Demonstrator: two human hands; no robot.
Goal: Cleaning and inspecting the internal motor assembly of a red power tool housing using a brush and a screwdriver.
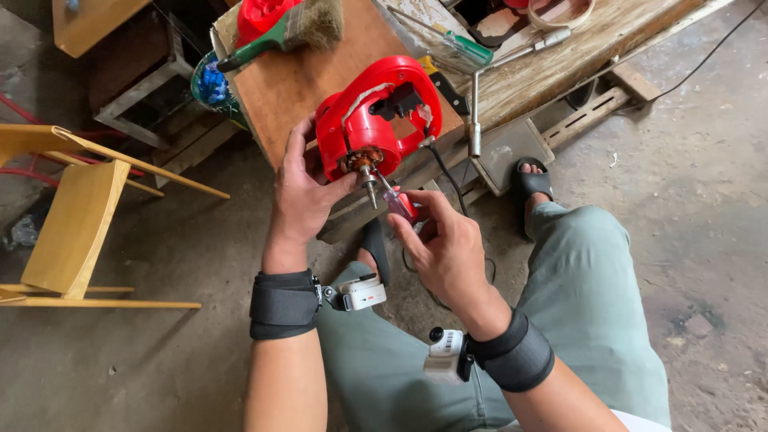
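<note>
1. The red power-tool housing (pixel 376 116) rests on the edge of the wooden board (pixel 312 76), motor shaft pointing down toward the person.
2. The left hand (pixel 304 196) wraps its fingers around the housing's lower left side, steadying it.
3. The right hand (pixel 444 248) pinches a small red-handled screwdriver (pixel 396 200), its tip at the shaft; keeping the blade square and the housing braced should stop slipping.
4. Above the housing lie a green-handled brush (pixel 280 36) and a green-handled screwdriver (pixel 456 44); no labels are legible.
</note>
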